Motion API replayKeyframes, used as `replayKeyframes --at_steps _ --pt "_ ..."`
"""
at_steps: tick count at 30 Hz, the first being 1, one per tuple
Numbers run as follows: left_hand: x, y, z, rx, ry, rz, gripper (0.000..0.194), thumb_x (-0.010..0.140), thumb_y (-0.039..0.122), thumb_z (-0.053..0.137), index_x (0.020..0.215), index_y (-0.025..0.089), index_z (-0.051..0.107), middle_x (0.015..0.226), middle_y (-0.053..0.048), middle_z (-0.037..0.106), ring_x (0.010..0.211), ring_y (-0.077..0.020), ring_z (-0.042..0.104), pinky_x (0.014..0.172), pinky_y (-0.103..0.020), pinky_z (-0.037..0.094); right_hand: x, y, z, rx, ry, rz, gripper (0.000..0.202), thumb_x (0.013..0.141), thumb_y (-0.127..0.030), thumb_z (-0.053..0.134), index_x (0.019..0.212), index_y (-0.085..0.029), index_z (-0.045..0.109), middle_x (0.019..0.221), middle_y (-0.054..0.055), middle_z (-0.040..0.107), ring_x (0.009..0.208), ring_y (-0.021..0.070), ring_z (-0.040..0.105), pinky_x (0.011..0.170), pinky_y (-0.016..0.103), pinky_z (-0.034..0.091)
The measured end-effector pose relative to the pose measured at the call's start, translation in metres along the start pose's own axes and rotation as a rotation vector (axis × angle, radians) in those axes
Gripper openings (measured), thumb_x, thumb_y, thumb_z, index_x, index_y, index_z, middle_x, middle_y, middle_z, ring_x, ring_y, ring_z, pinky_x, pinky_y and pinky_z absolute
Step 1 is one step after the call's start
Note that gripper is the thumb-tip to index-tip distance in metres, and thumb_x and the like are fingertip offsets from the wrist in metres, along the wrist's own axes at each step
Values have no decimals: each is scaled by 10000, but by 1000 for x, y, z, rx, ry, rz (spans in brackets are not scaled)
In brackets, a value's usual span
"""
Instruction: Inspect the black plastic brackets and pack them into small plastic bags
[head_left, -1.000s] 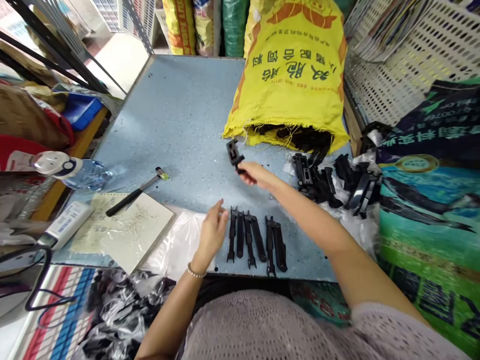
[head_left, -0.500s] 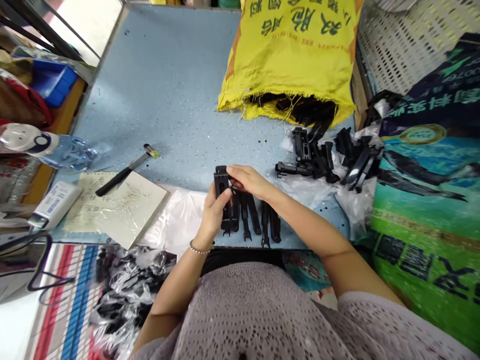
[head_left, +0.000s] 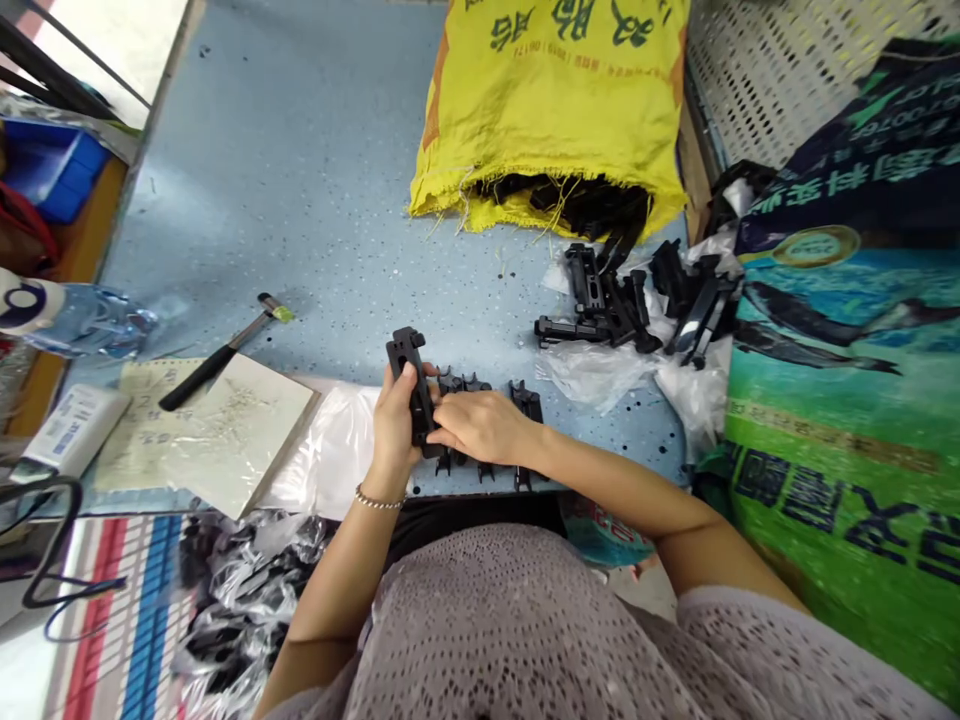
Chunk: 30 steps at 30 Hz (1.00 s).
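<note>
A long black slotted plastic part (head_left: 401,350) stands tilted in my left hand (head_left: 392,425), whose thumb presses along its slot and whose fingers wrap behind it. My right hand (head_left: 480,425) is closed, its fingertips pressed against the part's right side near the lower end. Whether a smaller piece sits in those fingertips is hidden. Beneath and beside my right hand, several narrow black plastic pieces (head_left: 527,402) with forked ends lie in a row at the table's front edge, partly covered by the hand.
A yellow woven sack (head_left: 555,110) spills black parts onto the blue table (head_left: 315,180). More black parts (head_left: 589,280) lie on clear plastic at right. At left are a hammer (head_left: 214,370), a pale square board (head_left: 247,430), a white box (head_left: 71,430) and a water bottle (head_left: 90,318).
My right hand has moved from the slotted part's upper end down to its lower end. The part now leans slightly left in my left hand. The whole view has shifted a little.
</note>
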<state>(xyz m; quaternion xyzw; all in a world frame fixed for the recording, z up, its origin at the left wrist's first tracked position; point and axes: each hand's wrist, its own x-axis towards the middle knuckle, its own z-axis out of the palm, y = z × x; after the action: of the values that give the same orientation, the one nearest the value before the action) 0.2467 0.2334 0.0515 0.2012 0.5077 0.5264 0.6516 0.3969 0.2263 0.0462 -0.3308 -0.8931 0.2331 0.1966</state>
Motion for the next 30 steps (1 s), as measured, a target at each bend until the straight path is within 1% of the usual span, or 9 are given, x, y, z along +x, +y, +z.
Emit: replayKeyframes --at_steps 3,5,8,12,17,21,26,28,30 --pt "7 2 -10 129 48 27 441 886 540 663 1144 187 612 1018 -68 667 761 -138 635 678 -263 527 16 5 -5 -44 -75 4 410 1094 -484 438 867 -180 592 826 61 701 740 169 633 597 302 384" --pt "12 1 -20 346 95 168 567 884 456 681 1367 197 538 1243 -107 632 1076 -209 655 937 -325 545 33 23 -19 -61 -150 67 386 1087 -496 461 913 -188 613 849 30 709 743 147 636 592 273 387" --pt "15 -14 -32 707 91 337 825 873 338 690 1592 194 313 1584 -166 398 1509 -313 371 1276 -475 283 68 78 -64 -279 -139 393 310 1118 -421 407 1110 -214 638 1038 27 725 844 133 657 674 234 437" --pt "8 -48 -32 865 -14 276 763 939 345 584 1622 211 270 1707 -171 214 1625 -343 133 1322 -578 95 109 171 -136 -483 -25 708 376 1042 -49 339 1349 -1 551 1410 317 541 1140 303 641 885 397 485" --pt "-2 -59 -29 848 -108 230 742 983 395 559 1636 269 228 1752 -138 98 1643 -315 66 1321 -575 145 120 228 -175 -525 -55 820 421 961 1 397 1319 -15 616 1432 311 547 1243 385 598 976 480 485" --pt "-3 -33 -29 693 -21 313 633 966 472 614 1536 274 426 1647 -160 319 1535 -316 360 1260 -538 333 97 207 -171 -504 42 747 409 997 -102 459 1387 -90 581 1427 253 555 1170 358 636 962 477 512" --pt "19 4 14 55 -247 24 627 882 637 680 1340 215 607 1373 -165 641 1238 -287 650 1121 -502 490 29 97 -126 -162 439 259 265 1021 -311 576 1267 -221 609 1263 124 659 1167 282 642 996 460 548" --pt "30 13 31 -175 -332 -132 675 838 721 673 1257 192 640 1240 -163 699 1098 -272 698 975 -453 575 1 52 -101 -1 426 90 191 1032 -322 578 1203 -253 627 1227 100 695 1170 250 660 1002 425 552" --pt "33 17 37 -252 -324 -185 573 814 654 746 1140 190 663 1075 -109 714 882 -193 696 778 -335 598 -16 24 -84 164 213 4 212 1029 -420 589 1168 -269 643 1176 77 727 1070 224 705 910 371 581"
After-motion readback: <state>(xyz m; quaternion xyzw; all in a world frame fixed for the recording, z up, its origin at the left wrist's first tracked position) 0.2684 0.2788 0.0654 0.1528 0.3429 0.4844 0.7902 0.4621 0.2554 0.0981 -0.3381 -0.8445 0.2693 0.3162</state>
